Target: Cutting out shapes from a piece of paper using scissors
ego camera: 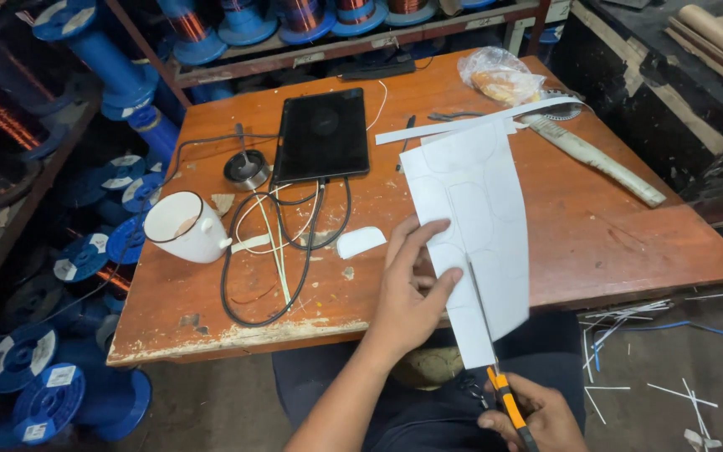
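The white sheet (470,226) is pinched flat by the left hand (412,293) while orange-handled scissors (499,368), gripped in the right hand (537,414), are best kept, apparently, along the drawn outline.

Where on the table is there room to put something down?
The widest bare patch is the table's right corner, between the white sheet and the rolled paper. A smaller one lies behind the cup, toward the far left corner. The middle is crowded: tablet, black cable, round metal part.

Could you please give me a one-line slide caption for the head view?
Left hand steadies a white sheet while right hand cuts it with orange-handled scissors over a wooden table.
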